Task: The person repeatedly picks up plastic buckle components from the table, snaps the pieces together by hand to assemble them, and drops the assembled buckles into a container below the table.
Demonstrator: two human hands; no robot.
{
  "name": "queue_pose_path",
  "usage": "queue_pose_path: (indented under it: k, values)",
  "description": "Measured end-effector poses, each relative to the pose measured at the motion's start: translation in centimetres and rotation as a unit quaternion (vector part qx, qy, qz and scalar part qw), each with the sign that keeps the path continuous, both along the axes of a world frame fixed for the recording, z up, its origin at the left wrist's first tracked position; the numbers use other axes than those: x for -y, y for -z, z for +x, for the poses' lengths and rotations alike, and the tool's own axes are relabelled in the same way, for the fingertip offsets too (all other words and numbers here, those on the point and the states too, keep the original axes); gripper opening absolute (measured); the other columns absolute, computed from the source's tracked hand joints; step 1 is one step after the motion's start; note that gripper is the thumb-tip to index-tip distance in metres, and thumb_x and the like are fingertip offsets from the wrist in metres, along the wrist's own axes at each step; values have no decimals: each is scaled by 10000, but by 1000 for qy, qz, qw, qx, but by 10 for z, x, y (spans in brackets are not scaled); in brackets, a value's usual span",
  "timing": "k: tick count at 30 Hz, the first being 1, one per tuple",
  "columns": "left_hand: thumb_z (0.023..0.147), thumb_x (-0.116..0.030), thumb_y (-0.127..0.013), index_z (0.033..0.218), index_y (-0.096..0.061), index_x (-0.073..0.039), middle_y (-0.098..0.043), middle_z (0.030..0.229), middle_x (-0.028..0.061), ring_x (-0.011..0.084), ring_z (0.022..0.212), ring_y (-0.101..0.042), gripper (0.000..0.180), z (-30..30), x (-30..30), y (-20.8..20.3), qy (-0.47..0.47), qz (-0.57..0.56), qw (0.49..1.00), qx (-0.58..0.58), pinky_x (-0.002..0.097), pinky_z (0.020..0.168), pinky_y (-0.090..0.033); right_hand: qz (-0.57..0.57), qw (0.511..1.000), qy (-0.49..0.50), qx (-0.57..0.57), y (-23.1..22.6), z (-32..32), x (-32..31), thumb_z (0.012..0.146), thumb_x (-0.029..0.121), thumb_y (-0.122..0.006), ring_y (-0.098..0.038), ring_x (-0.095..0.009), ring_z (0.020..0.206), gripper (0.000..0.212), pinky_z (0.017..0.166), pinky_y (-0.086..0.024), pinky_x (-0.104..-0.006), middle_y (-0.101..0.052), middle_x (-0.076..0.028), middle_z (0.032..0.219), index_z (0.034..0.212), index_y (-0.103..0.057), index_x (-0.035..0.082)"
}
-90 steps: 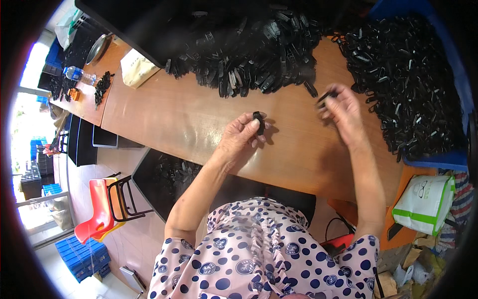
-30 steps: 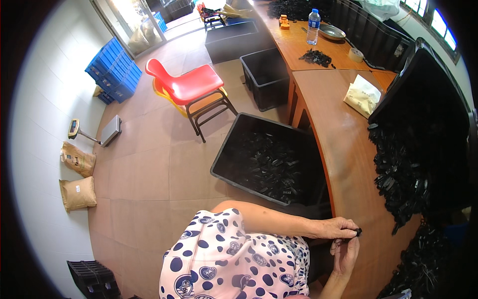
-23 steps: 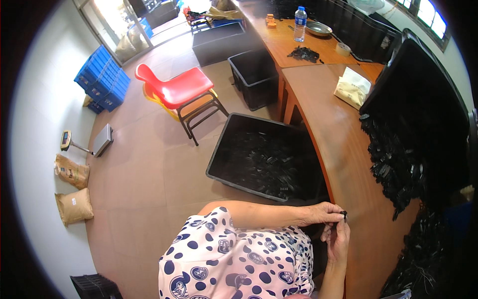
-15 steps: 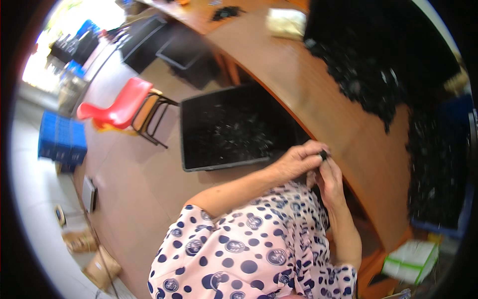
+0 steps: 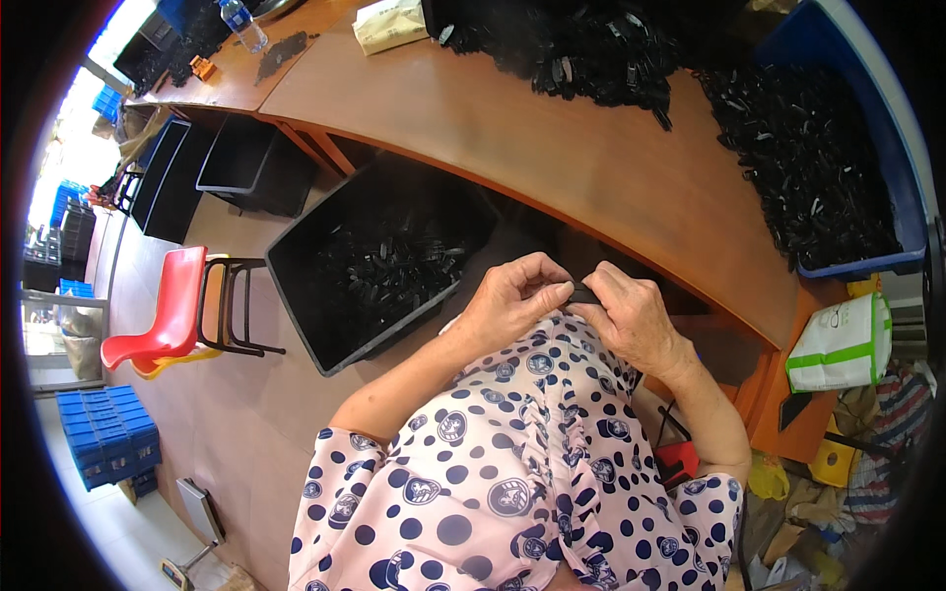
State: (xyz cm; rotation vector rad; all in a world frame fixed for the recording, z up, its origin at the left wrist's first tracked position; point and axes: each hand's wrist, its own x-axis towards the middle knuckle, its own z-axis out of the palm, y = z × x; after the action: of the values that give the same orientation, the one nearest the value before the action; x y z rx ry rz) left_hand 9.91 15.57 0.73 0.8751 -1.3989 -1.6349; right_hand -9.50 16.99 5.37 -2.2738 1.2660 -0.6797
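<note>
Left hand: my left hand [image 5: 514,298] pinches one end of a small black part [image 5: 582,294], fingers closed on it.
Right hand: my right hand [image 5: 631,317] grips the other end, fingers curled tight.
Black part: held between both hands, close to my chest, off the bench [image 5: 552,148].
Black bin: the bin [image 5: 340,295] of black pieces on the floor at 9 o'clock of my hands.
Blue crate: the crate [image 5: 887,118] of black parts at 2 o'clock.

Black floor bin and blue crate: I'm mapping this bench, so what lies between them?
In the head view, the brown wooden table runs between the black floor bin and the blue crate; that stretch of tabletop is bare.
</note>
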Motion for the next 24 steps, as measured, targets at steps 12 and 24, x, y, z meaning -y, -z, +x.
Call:
queue_pose_path:
  k: [12, 24]
  values:
    - [816, -66, -719, 893, -602, -46, -592, 959, 31, 72, 813, -547, 141, -4, -21, 2, -86, 130, 972, -178, 220, 776, -479, 322, 866, 143, 355, 33, 22, -20, 896, 157, -606, -564, -94, 871, 284, 743, -482, -247, -592, -43, 975, 1126, -526, 10]
    - [849, -131, -686, 1097, -620, 1, -528, 947, 38, 90, 746, -528, 288, 4, -10, 26, -3, -84, 996, 11, 234, 670, -470, 371, 865, 57, 333, 53, 18, -28, 988, 191, -448, -617, -128, 766, 285, 695, -509, -243, -616, -98, 941, 1160, -503, -29]
